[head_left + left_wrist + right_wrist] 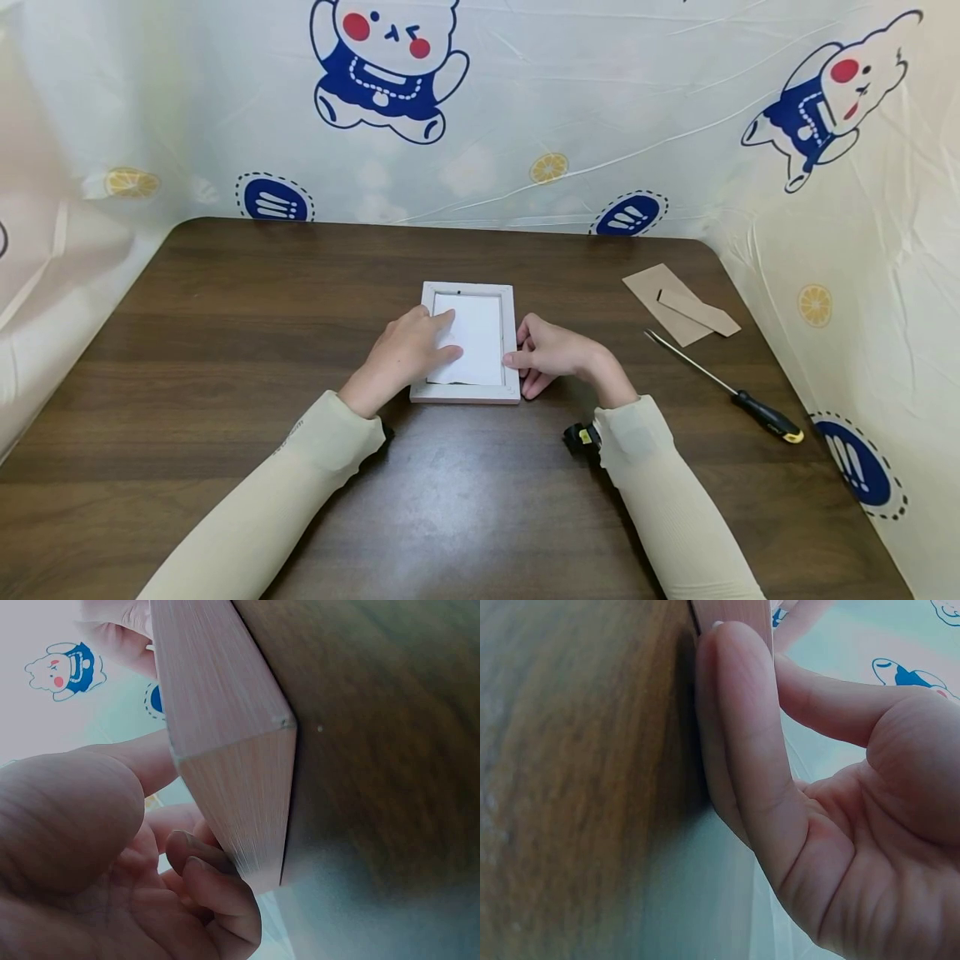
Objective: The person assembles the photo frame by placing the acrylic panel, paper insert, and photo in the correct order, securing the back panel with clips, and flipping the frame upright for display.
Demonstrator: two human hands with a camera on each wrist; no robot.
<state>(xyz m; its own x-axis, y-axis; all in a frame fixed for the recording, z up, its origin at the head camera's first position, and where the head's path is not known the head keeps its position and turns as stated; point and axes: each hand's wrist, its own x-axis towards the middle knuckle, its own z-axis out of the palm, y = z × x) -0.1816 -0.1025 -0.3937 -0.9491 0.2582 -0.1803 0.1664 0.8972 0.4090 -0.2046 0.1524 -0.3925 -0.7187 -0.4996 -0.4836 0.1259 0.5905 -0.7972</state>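
Observation:
A white picture frame [465,395] lies flat on the table, a white paper sheet [477,337] set within its border. Over the frame's left side reaches my left hand [405,350]. Its thumb and index finger stretch onto the sheet. The left wrist view shows its other fingers curled beside the frame's pale wooden edge [240,795]. At the right side my right hand [558,354] grips the border, thumb on top and fingers along the outer edge. In the right wrist view those fingers [750,712] lie against the side, hiding much of it.
To the right, two brown board pieces lie overlapped, a narrow one [697,312] on a wider one [652,283]. A screwdriver [761,412] with a black and yellow handle lies in front of them. A printed curtain [510,108] hangs behind the brown table [262,333].

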